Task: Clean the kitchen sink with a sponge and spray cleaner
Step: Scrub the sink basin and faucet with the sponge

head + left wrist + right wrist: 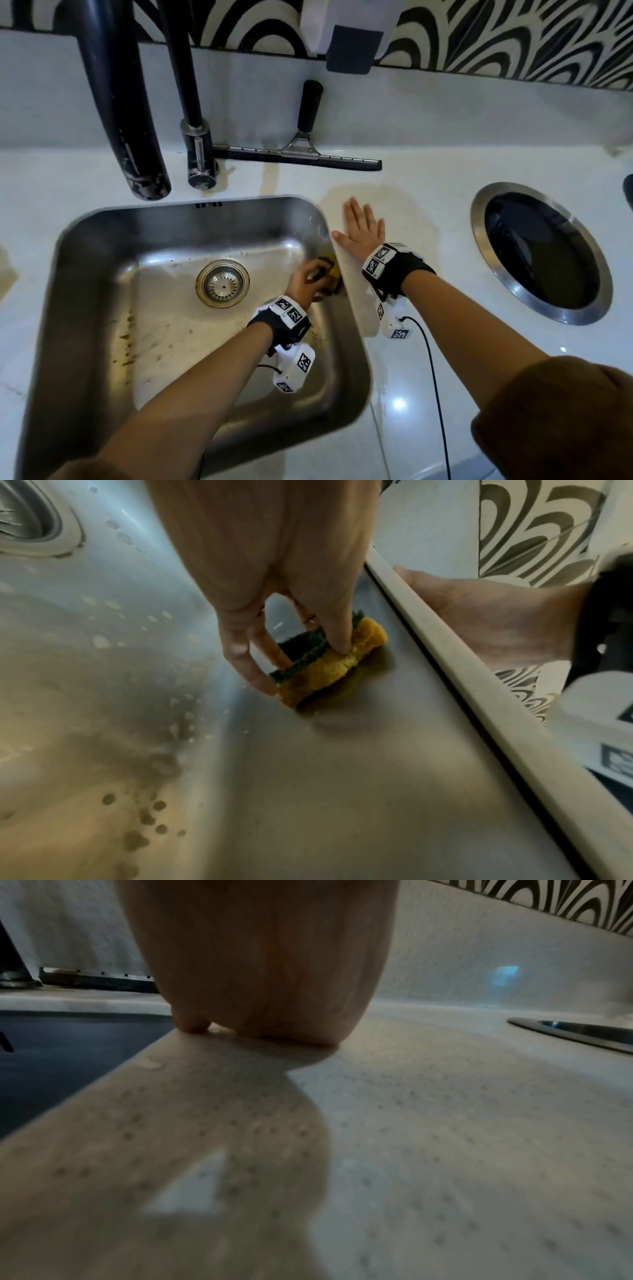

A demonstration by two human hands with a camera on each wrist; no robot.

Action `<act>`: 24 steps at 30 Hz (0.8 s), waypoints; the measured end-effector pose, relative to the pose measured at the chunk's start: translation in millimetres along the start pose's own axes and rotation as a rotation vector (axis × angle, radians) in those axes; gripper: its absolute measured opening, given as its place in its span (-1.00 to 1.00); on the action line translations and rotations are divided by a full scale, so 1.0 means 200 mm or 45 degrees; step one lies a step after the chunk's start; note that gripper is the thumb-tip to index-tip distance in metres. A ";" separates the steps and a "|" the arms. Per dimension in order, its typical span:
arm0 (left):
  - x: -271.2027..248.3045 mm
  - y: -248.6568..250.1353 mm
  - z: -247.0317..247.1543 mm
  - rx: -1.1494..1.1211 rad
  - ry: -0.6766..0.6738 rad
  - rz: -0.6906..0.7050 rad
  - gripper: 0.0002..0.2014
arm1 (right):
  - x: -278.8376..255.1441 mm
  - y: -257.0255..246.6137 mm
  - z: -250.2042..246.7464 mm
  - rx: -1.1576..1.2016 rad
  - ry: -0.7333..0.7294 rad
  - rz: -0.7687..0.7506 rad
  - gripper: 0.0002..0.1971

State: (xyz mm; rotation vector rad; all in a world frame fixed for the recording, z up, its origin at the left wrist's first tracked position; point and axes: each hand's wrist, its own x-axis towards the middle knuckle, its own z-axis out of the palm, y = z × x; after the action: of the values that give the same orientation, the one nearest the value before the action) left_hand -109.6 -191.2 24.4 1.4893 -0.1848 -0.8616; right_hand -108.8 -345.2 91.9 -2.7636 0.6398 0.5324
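Note:
The steel sink fills the left of the head view, with brown stains on its floor and a round drain. My left hand grips a yellow sponge with a green scouring side and holds it against the sink's right wall. In the left wrist view the fingers pinch the sponge along its edges. My right hand lies flat with straight fingers on the white counter beside the sink's right rim. No spray cleaner shows in any view.
A black tap and its lever post stand behind the sink. A squeegee lies along the back wall. A round steel-rimmed opening is set in the counter at right. A dispenser hangs on the patterned wall.

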 end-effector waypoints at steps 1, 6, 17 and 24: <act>-0.01 -0.02 0.00 0.050 -0.039 -0.017 -0.81 | 0.00 0.00 0.00 -0.003 -0.008 0.002 -0.28; -0.09 -0.07 -0.02 0.354 -0.253 -0.035 -0.79 | -0.02 -0.02 -0.02 -0.018 -0.030 0.017 -0.30; -0.30 -0.04 0.03 0.743 -0.602 -0.103 -0.73 | -0.10 -0.06 0.04 0.066 0.002 0.030 -0.38; -0.38 -0.04 0.10 0.924 -0.911 -0.339 -0.71 | -0.15 -0.05 0.07 0.069 0.032 0.016 -0.40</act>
State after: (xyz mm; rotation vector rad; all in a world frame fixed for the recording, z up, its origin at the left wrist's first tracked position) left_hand -178.1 -160.9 49.7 1.8214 -0.9212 -1.6427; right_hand -133.1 -319.9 92.7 -2.7211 0.6676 0.4762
